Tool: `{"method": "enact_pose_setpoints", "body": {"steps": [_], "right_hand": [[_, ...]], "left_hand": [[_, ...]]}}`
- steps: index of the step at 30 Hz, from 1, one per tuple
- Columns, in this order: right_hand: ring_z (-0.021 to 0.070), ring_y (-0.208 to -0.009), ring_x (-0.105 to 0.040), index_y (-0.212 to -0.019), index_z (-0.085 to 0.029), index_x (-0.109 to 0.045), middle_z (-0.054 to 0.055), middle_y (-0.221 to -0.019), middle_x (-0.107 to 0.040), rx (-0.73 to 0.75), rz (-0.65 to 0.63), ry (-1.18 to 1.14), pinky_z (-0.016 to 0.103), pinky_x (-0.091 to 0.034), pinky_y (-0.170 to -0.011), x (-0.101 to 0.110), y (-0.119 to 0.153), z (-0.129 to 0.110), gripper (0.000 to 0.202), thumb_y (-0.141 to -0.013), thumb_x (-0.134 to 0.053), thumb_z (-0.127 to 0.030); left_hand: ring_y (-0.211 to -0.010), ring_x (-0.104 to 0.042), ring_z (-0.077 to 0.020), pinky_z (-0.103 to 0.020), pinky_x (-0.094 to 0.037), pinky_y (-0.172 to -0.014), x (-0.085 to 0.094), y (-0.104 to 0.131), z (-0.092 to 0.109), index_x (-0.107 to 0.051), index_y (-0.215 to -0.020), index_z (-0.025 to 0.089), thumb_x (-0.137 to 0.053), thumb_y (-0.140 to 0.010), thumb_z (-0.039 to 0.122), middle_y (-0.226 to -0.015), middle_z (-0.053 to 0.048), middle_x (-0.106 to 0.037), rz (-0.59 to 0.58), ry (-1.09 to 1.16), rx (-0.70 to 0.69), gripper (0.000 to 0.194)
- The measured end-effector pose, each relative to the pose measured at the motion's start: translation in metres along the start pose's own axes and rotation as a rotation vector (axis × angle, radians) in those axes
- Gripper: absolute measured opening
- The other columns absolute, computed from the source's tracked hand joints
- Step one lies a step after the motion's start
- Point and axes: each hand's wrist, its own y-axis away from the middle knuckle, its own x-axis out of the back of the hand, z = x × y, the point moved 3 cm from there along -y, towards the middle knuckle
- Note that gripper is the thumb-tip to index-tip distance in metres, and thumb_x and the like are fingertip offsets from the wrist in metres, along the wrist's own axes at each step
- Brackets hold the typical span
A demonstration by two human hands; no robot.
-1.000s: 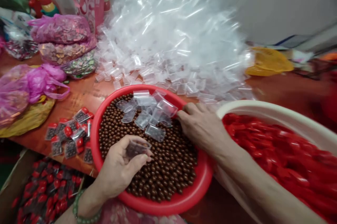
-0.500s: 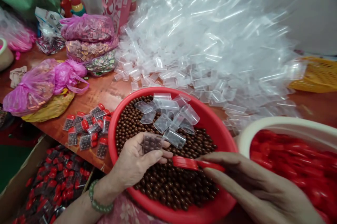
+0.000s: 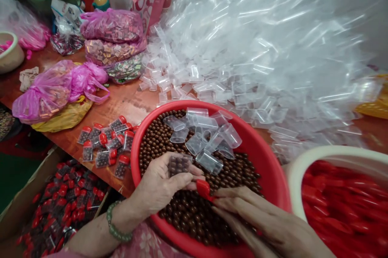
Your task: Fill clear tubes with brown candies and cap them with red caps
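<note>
My left hand, with a green bead bracelet on the wrist, holds a clear container filled with brown balls between thumb and fingers. A red cap is at the fingertips of my right hand, close to the left fingers. Both hands are over a red basin of brown balls. Several clear empty containers lie on the balls. Left of the basin, filled containers with red caps rest on the table.
A large heap of clear containers covers the back. A white tub of red caps stands right. Pink bags lie at left on the table. Below it, a box holds capped containers.
The view has shifted slightly to the right. My right hand has turned flatter, its fingers closer together, and the red cap has tilted beside my left fingertips.
</note>
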Motion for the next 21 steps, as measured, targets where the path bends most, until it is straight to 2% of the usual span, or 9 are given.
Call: {"method": "enact_pose_setpoints", "body": {"steps": [2, 6, 11, 15, 18, 20, 21], "right_hand": [[0.0162, -0.076, -0.075, -0.099, -0.026, -0.069, 0.003, -0.087, -0.076, -0.116, -0.008, -0.032, 0.019, -0.061, -0.065, -0.004, -0.004, 0.002, 0.012, -0.092, -0.059, -0.025], [0.0206, -0.072, -0.076, -0.099, -0.025, -0.065, 0.005, -0.086, -0.078, -0.313, 0.115, -0.134, 0.024, -0.061, -0.058, -0.009, -0.008, 0.008, 0.017, -0.086, -0.065, -0.036], [0.0246, -0.084, -0.076, -0.099, -0.024, -0.074, 0.008, -0.098, -0.079, -0.469, 0.154, -0.358, 0.030, -0.063, -0.074, -0.018, -0.003, 0.011, 0.027, -0.081, -0.073, -0.043], [0.0256, -0.092, -0.076, -0.110, -0.026, -0.073, 0.007, -0.107, -0.078, -0.469, 0.254, -0.401, 0.036, -0.062, -0.085, -0.025, 0.000, 0.007, 0.030, -0.083, -0.073, -0.038], [0.0260, -0.105, -0.072, -0.115, -0.029, -0.071, 0.006, -0.119, -0.074, -0.334, 0.339, -0.244, 0.042, -0.057, -0.097, -0.030, -0.003, -0.001, 0.028, -0.087, -0.068, -0.031], [0.0251, -0.107, -0.070, -0.115, -0.029, -0.069, 0.006, -0.118, -0.073, -0.271, 0.368, -0.166, 0.042, -0.056, -0.097, -0.034, -0.005, -0.004, 0.026, -0.088, -0.065, -0.028], [0.0243, -0.105, -0.071, -0.115, -0.029, -0.068, 0.006, -0.116, -0.073, -0.292, 0.385, -0.160, 0.040, -0.058, -0.093, -0.036, -0.004, -0.003, 0.026, -0.089, -0.064, -0.029]], "left_hand": [[-0.085, -0.069, -0.0125, -0.024, -0.055, -0.076, -0.001, 0.000, 0.000, -0.062, -0.094, 0.014, -0.086, -0.070, 0.035, -0.092, -0.004, -0.072, -0.004, -0.007, 0.001, 0.040], [-0.084, -0.069, -0.0129, -0.027, -0.053, -0.082, -0.001, -0.001, 0.000, -0.061, -0.093, 0.015, -0.084, -0.071, 0.026, -0.089, -0.003, -0.073, -0.017, -0.041, -0.020, 0.034], [-0.084, -0.068, -0.0142, -0.030, -0.050, -0.087, 0.002, -0.001, -0.001, -0.060, -0.095, 0.015, -0.075, -0.077, 0.023, -0.088, -0.004, -0.073, -0.031, -0.076, -0.083, 0.024], [-0.086, -0.064, -0.0147, -0.030, -0.048, -0.088, 0.002, 0.000, 0.000, -0.061, -0.094, 0.015, -0.076, -0.076, 0.025, -0.089, -0.004, -0.070, 0.012, -0.130, -0.072, 0.026], [-0.084, -0.062, -0.0141, -0.029, -0.049, -0.084, 0.001, -0.001, 0.000, -0.061, -0.093, 0.015, -0.081, -0.069, 0.023, -0.088, -0.002, -0.068, 0.026, -0.095, -0.032, 0.032], [-0.083, -0.062, -0.0132, -0.029, -0.049, -0.082, 0.000, -0.002, 0.001, -0.061, -0.093, 0.016, -0.080, -0.066, 0.017, -0.088, -0.001, -0.066, 0.028, -0.025, -0.009, 0.034], [-0.083, -0.063, -0.0132, -0.029, -0.050, -0.082, 0.000, -0.002, 0.000, -0.061, -0.094, 0.016, -0.079, -0.064, 0.014, -0.088, -0.001, -0.066, 0.020, 0.028, 0.010, 0.034]]}}
